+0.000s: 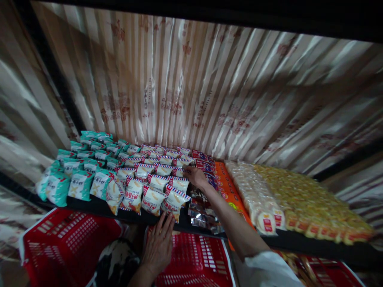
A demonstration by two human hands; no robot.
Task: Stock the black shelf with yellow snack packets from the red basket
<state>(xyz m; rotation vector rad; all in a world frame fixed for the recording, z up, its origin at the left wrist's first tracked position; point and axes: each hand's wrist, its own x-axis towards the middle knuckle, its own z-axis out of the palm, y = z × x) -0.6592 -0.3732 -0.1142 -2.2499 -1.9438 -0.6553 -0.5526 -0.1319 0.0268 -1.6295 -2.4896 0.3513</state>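
Note:
Rows of small white snack bags (154,199) with red-and-blue striped top edges stand on the dark shelf (140,218). My right hand (196,178) reaches in from the right, its fingers closed at the edge of a snack bag (178,172) in the right-hand column. The fingertips are partly hidden there. My left hand (159,242) is at the shelf's front edge, fingers stretched upward, their tips by the bottoms of the front bags. Nothing is held in it. Purple packets (206,165) and dark shiny packets (203,215) lie beneath and beside my right forearm.
Teal-and-white bags (79,185) fill the shelf's left end. Rightward are an orange box (229,187), white-wrapped packs (254,195) and yellow packs (308,203). Red baskets (72,247) (194,259) stand below the shelf. A patterned curtain (179,79) hangs behind; a dark bar (209,14) crosses overhead.

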